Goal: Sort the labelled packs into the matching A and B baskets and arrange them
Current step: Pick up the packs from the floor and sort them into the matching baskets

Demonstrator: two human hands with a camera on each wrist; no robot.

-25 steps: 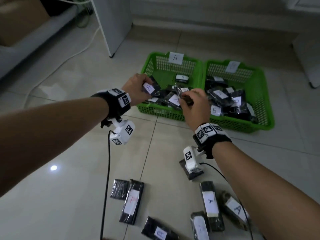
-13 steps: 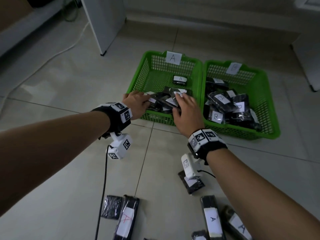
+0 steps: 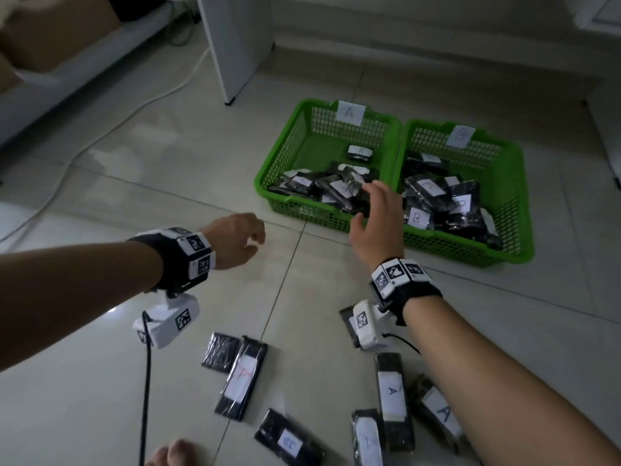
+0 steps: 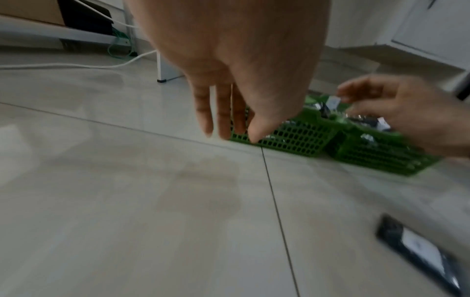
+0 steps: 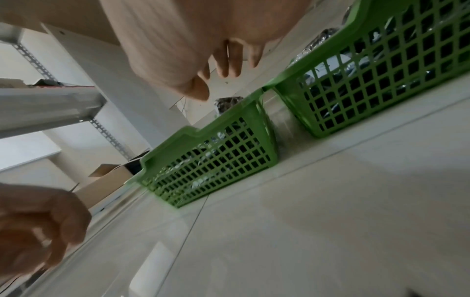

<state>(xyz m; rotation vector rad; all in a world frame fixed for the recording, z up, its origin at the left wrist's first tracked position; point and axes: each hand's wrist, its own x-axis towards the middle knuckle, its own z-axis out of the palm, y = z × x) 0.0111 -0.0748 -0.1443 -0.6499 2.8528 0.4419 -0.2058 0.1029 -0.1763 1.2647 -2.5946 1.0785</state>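
Observation:
Two green baskets stand side by side on the floor: basket A (image 3: pixel 292 139) on the left, basket B (image 3: pixel 510 183) on the right, each holding several black packs with white labels. My right hand (image 3: pixel 376 216) hovers empty over the near rim of basket A, fingers relaxed. My left hand (image 3: pixel 238 237) hangs empty over the tiles to the left of basket A, fingers loosely curled. Several black packs lie on the floor near me, among them one with a red A (image 3: pixel 241 378) and one with a black A (image 3: pixel 391 388). In the left wrist view my left hand's fingers (image 4: pixel 223 112) point down.
A white furniture leg (image 3: pixel 235 45) stands behind basket A, and a white cable (image 3: pixel 111 129) runs across the tiles at left. A black wrist-camera cable (image 3: pixel 145 381) hangs from my left wrist. Toes (image 3: pixel 174 454) show at the bottom edge. Cardboard boxes (image 3: pixel 57 31) sit at far left.
Both hands have let go of the packs in basket A and drawn back. The left hand has moved left and toward me over the floor; the right has lifted over the rim.

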